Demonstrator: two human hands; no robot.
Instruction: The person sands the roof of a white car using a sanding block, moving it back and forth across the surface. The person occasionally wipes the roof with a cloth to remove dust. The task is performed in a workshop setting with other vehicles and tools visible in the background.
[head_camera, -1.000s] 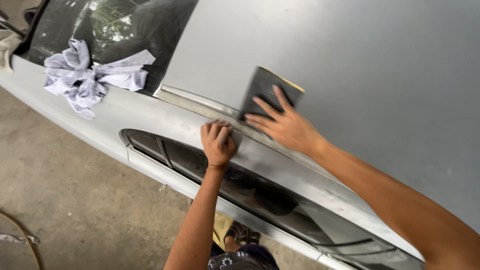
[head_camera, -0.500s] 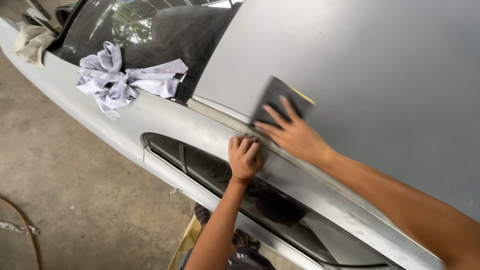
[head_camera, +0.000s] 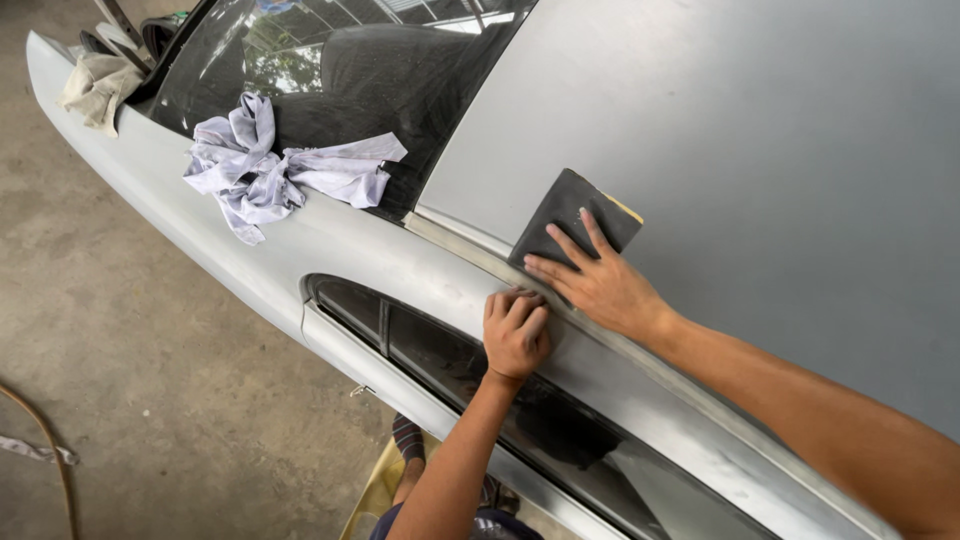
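A grey primed car roof (head_camera: 760, 150) fills the right side of the head view. My right hand (head_camera: 600, 285) lies flat on a dark sanding pad (head_camera: 570, 215) with a yellow edge, pressing it on the roof near the gutter rail. My left hand (head_camera: 515, 333) rests with curled fingers on the grey pillar (head_camera: 400, 270) just below the pad; whether it holds anything is hidden. A crumpled pale lilac cloth (head_camera: 270, 170) lies on the dark windscreen (head_camera: 330, 70) to the left.
A beige rag (head_camera: 95, 90) hangs on the car's edge at the far left. The dark side window (head_camera: 450, 370) runs below my left hand. Concrete floor (head_camera: 130, 380) lies beyond, with a thin hose (head_camera: 45, 430) at the lower left.
The view has shifted, so the car and cloth sit further right and lower in the frame. Both hands stay on the roof edge, the right one still pressing the pad.
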